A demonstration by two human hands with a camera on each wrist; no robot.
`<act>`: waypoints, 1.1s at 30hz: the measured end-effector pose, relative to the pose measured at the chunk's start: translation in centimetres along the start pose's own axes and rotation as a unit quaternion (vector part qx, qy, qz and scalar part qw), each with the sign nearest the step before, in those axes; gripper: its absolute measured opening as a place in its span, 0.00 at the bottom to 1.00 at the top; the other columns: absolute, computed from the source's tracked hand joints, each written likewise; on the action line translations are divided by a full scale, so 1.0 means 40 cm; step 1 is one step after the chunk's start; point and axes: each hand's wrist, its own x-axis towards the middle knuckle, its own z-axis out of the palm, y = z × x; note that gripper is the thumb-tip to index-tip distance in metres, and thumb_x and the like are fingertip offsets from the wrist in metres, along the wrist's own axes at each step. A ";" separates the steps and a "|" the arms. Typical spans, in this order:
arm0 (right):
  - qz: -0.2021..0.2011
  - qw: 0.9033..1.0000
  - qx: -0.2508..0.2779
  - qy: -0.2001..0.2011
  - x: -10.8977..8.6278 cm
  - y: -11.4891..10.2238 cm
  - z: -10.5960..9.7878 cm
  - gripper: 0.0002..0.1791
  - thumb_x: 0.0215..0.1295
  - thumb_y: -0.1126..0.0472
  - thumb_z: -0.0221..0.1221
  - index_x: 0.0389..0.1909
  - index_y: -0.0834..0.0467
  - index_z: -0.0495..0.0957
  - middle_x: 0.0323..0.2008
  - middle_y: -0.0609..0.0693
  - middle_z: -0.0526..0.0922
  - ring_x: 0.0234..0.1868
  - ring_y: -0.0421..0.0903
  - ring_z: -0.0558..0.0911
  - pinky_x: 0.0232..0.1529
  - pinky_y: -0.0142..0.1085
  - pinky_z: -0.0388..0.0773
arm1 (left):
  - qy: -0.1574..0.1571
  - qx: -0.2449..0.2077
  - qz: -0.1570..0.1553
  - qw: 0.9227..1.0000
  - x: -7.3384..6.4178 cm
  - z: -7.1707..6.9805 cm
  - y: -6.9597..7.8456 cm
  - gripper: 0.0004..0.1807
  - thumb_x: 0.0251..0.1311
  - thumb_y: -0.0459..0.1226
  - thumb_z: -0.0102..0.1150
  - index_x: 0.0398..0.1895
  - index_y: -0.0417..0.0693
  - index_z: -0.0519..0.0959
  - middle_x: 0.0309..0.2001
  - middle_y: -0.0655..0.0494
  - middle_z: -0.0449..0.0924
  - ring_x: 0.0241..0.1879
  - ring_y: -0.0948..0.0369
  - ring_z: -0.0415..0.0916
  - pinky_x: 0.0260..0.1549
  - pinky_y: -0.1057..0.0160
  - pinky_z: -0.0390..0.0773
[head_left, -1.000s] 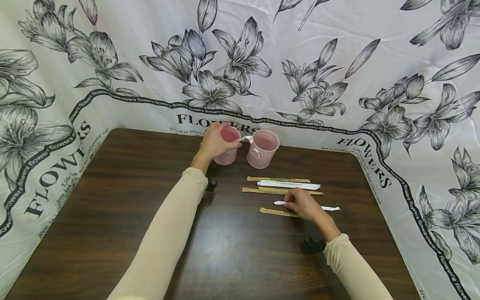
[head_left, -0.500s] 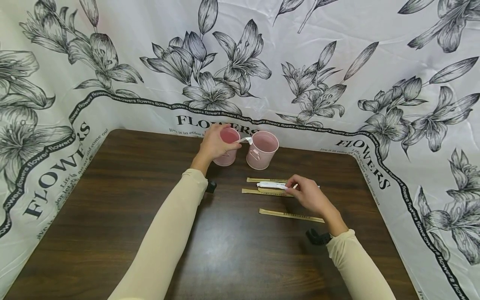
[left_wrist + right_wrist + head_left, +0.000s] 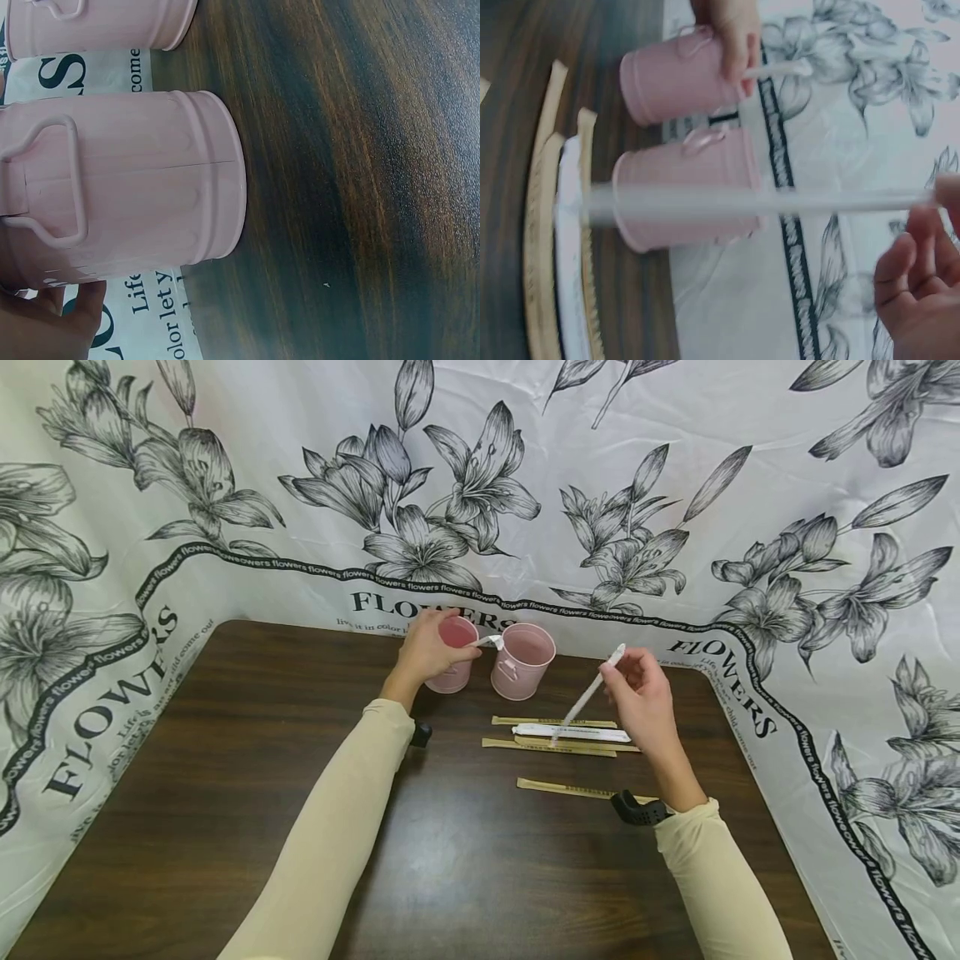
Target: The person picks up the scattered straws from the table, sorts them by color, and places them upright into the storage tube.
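My left hand (image 3: pixel 431 647) grips the rim of the left pink bucket (image 3: pixel 452 680), thumb on the near side. A white-wrapped straw (image 3: pixel 489 641) sticks out by that thumb towards the right pink bucket (image 3: pixel 521 675). My right hand (image 3: pixel 643 697) pinches another white paper-wrapped straw (image 3: pixel 588 696) near its upper end. This straw slants down to the left, its low end overlapping the row of straws on the table in the head view. It looks blurred in the right wrist view. The left bucket's side and wire handle (image 3: pixel 75 180) fill much of the left wrist view.
Between the right bucket and me lie several brown paper-wrapped straws (image 3: pixel 562 750) and one white-wrapped straw (image 3: pixel 573 732). A separate brown straw (image 3: pixel 562 788) lies closer to me. Behind the dark wooden table (image 3: pixel 262 760) hangs a white flower-printed cloth (image 3: pixel 262 460).
My right hand has lifted the white straw off the table, carried it away from me over the row and tilted it upward. The left hand and both buckets stay in place.
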 end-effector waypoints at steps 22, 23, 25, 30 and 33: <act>-0.029 0.946 0.296 0.129 0.155 -0.109 0.177 0.08 0.70 0.66 0.62 0.39 0.50 0.74 0.36 0.45 0.86 0.15 0.38 0.69 0.17 0.27 0.68 | -0.002 0.004 -0.001 1.000 -0.005 0.001 -0.002 0.49 0.44 0.57 0.79 0.73 0.59 0.70 0.76 0.47 0.59 0.75 0.46 0.58 0.64 0.33 0.69; -0.025 0.948 0.291 0.126 0.159 -0.109 0.188 0.09 0.70 0.66 0.62 0.39 0.50 0.74 0.36 0.45 0.87 0.15 0.37 0.69 0.17 0.27 0.67 | 0.000 0.003 -0.001 1.000 -0.005 0.001 -0.002 0.49 0.44 0.57 0.79 0.73 0.59 0.70 0.76 0.47 0.60 0.74 0.46 0.59 0.63 0.34 0.70; -0.018 0.955 0.275 0.114 0.168 -0.107 0.211 0.09 0.70 0.66 0.63 0.39 0.49 0.74 0.36 0.44 0.86 0.15 0.37 0.69 0.18 0.27 0.68 | 0.003 0.003 -0.001 1.000 -0.005 -0.001 -0.001 0.49 0.44 0.56 0.79 0.73 0.59 0.70 0.75 0.47 0.61 0.73 0.47 0.60 0.62 0.35 0.71; 0.004 0.968 0.240 0.078 0.179 -0.095 0.263 0.09 0.70 0.68 0.61 0.41 0.52 0.73 0.38 0.45 0.82 0.16 0.34 0.70 0.19 0.26 0.68 | 0.004 0.006 0.001 1.000 -0.001 -0.001 0.000 0.49 0.44 0.57 0.79 0.73 0.59 0.70 0.77 0.47 0.59 0.75 0.46 0.58 0.64 0.34 0.69; 0.020 0.973 0.221 0.058 0.183 -0.089 0.290 0.08 0.70 0.67 0.61 0.45 0.58 0.73 0.39 0.44 0.81 0.18 0.34 0.72 0.19 0.25 0.67 | 0.002 0.005 0.002 1.000 0.000 -0.002 -0.001 0.49 0.45 0.56 0.79 0.73 0.58 0.70 0.77 0.47 0.58 0.76 0.46 0.57 0.66 0.33 0.68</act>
